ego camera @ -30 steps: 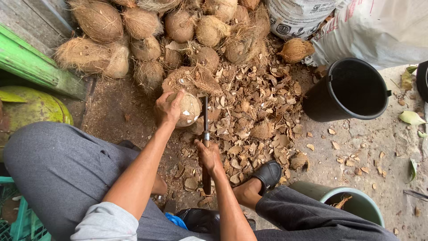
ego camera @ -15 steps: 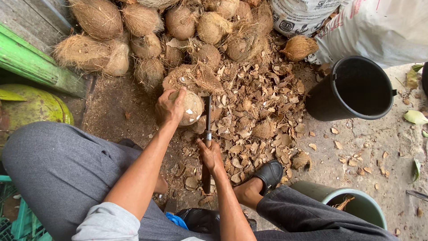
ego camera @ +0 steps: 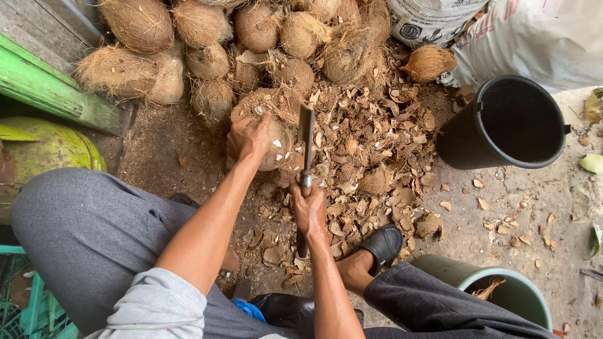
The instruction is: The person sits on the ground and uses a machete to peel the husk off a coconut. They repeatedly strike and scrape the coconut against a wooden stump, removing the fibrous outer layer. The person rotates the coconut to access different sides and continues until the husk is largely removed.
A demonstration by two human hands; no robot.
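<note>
Since the earlier frame, little has shifted. Right hand (ego camera: 309, 210) clenches the long-bladed steel chopping knife (ego camera: 305, 147); left hand (ego camera: 249, 137) grips the half-stripped pale coconut (ego camera: 276, 145) on the ground. Beyond, unhusked brown coconuts (ego camera: 207, 37) remain piled.

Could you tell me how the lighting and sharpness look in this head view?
Head view: soft, even daylight, no hard shadows or glare; left hand on the coconut and right hand on the knife are sharp; black bucket leans outward, wide-angle distortion.
</note>
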